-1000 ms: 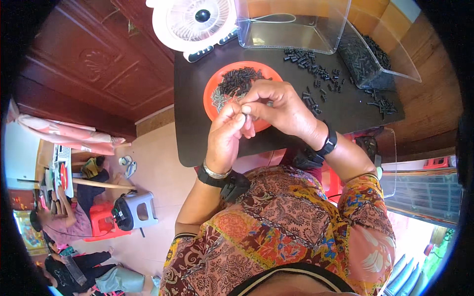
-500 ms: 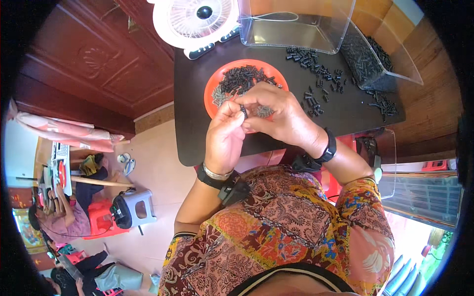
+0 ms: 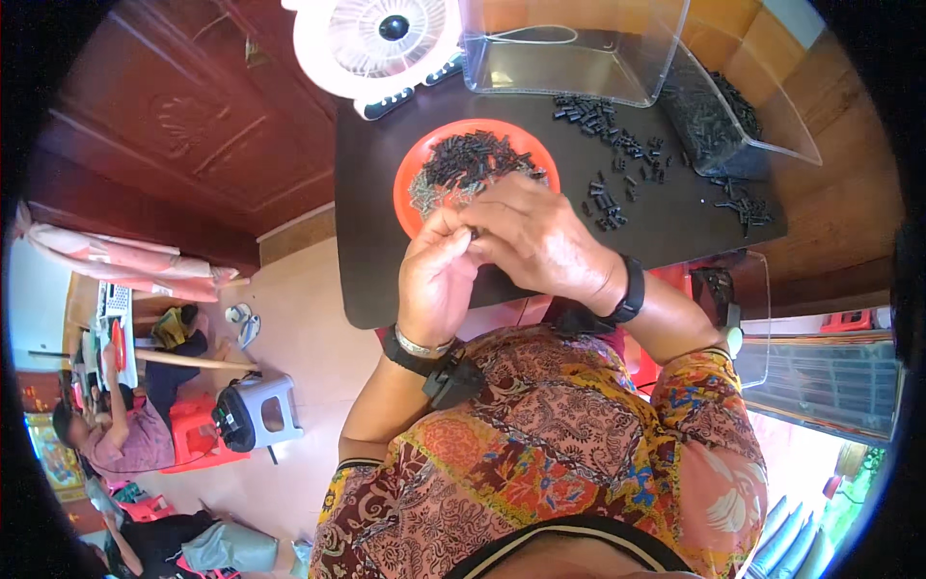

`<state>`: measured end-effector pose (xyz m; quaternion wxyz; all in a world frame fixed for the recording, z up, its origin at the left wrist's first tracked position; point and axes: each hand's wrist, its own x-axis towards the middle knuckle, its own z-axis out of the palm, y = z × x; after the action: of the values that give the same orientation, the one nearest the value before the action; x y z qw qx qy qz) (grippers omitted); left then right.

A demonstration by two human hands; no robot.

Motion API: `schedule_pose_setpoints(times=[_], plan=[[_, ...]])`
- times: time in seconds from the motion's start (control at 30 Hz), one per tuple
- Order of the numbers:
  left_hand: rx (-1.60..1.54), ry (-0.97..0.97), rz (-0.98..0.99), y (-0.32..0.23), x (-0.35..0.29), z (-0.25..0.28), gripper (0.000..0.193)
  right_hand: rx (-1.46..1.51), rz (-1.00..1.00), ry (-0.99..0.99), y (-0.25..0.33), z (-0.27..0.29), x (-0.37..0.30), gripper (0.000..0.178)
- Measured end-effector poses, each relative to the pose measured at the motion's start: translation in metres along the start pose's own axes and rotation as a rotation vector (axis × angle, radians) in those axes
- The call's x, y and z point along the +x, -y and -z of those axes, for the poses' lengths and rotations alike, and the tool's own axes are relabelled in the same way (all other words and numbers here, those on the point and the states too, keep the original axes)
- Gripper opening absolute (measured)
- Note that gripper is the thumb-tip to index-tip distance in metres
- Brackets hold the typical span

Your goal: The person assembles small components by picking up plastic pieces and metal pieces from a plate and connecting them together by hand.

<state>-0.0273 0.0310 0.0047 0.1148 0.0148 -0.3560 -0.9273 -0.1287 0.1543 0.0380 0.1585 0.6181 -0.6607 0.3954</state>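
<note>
My left hand [image 3: 436, 280] and my right hand [image 3: 538, 236] meet fingertip to fingertip over the near rim of an orange round plate [image 3: 410, 188]. Between the fingertips is a small dark part [image 3: 473, 232], pinched by both hands. The plate holds a heap of small black parts [image 3: 473, 162] and some thin metal pieces. It stands on a dark tabletop [image 3: 367, 222]. More small black parts [image 3: 617, 164] lie scattered on the table to the right of the plate.
A white round fan [image 3: 376, 39] stands at the table's far left. Two clear plastic bins [image 3: 569, 48] sit at the back, the right one [image 3: 733, 116] holding black parts. Lower left, another person [image 3: 116, 434] sits by a grey stool [image 3: 256, 410].
Both hands have stayed together over the plate's near rim, with the fingers shifting slightly around the small part. Nothing else has moved.
</note>
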Motion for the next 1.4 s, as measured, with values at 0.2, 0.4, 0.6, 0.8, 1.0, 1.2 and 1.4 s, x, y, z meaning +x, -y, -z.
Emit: schedule_pose_setpoints(times=[0.2, 0.4, 0.6, 0.8, 1.0, 1.2, 1.4], plan=[[0.115, 0.025, 0.013, -0.001, -0.006, 0.003, 0.014, 0.098, -0.034, -0.006, 0.005, 0.015, 0.001, 0.033], [0.208, 0.029, -0.084, -0.021, -0.010, 0.020, 0.020, -0.559, -0.071, -0.228, -0.048, 0.111, 0.007, 0.022], [0.163, -0.018, -0.152, -0.032, -0.005, 0.030, 0.017, -1.150, -0.381, -0.143, -0.152, 0.220, -0.022, 0.036], [0.160, -0.063, -0.088, -0.024, -0.006, 0.040, 0.017, -0.742, -0.229, 0.016, -0.150, 0.157, -0.006, 0.012], [0.158, -0.054, -0.062, -0.019, -0.006, 0.029, 0.016, -0.529, -0.467, 0.468, -0.168, 0.077, -0.020, 0.012], [0.187, -0.052, -0.051, -0.018, -0.006, 0.030, 0.018, -0.635, -0.271, 0.415, -0.177, 0.063, -0.025, 0.009], [0.254, -0.040, -0.053, -0.017, -0.004, 0.022, 0.019, -0.320, -0.485, 0.344, -0.150, 0.073, -0.009, 0.014]])
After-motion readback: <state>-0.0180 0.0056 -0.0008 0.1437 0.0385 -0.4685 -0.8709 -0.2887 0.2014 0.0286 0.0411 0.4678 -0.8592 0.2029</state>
